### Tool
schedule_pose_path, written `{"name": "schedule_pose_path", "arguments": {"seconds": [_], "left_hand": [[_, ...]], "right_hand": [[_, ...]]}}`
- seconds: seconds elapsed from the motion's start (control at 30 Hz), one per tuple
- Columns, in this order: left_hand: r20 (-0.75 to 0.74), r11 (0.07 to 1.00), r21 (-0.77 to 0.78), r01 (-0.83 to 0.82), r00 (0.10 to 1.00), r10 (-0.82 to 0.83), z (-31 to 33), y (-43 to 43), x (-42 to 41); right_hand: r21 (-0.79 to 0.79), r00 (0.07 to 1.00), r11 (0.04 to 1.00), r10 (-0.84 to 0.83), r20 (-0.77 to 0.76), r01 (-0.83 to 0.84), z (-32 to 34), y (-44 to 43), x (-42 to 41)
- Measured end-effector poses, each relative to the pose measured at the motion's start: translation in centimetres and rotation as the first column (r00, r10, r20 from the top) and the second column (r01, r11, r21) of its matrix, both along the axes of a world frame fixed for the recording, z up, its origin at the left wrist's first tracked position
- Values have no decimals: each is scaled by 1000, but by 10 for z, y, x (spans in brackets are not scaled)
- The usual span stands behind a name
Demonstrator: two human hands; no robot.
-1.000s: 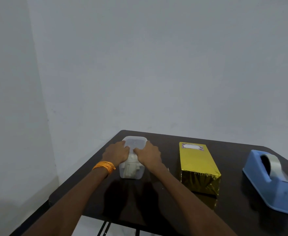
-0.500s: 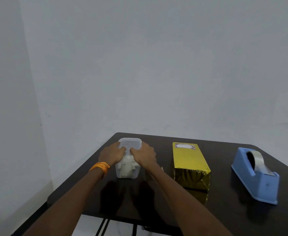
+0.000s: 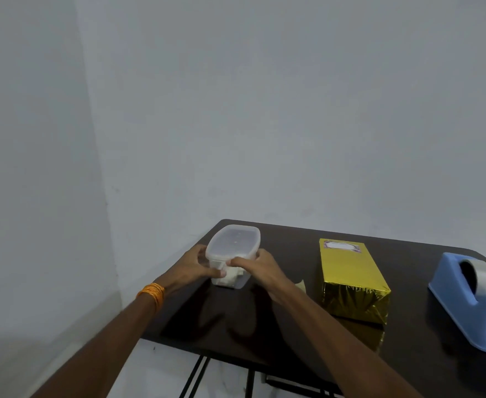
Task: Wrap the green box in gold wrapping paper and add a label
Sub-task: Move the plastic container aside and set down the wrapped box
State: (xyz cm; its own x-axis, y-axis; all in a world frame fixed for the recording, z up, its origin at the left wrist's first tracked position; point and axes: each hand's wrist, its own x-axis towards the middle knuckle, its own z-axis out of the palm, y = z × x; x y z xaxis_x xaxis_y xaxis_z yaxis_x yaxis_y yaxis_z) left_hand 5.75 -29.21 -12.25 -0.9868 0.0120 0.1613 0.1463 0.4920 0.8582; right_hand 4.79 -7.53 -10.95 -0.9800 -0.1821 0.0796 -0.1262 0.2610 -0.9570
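Note:
The box wrapped in gold paper lies on the dark table, right of centre. A white label with a purple border is stuck on its top near the far end. At the table's far left corner stands a clear plastic container with a lid on and white pieces inside. My left hand grips its left side and my right hand grips its right side and front, thumbs at the lid's near edge.
A blue tape dispenser with a grey tape roll sits at the right edge. A small pale scrap lies between my right wrist and the gold box. White walls meet behind the table's left corner. Black table legs show below.
My hands slid off the container's lid to its sides and front, so the lid now shows fully. The camera view shifted slightly.

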Motion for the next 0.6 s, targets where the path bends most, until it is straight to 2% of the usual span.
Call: {"name": "schedule_pose_path", "arguments": {"seconds": [0.27,0.6], "left_hand": [[-41,1000,6,-18,999,19,-7,-12,-32],[-29,985,-16,-173,985,172,-3,-33,-114]], "right_hand": [[63,990,998,-16,-143,25,-9,-25,-27],[145,982,984,-79,-170,104,-12,-72,-125]]}}
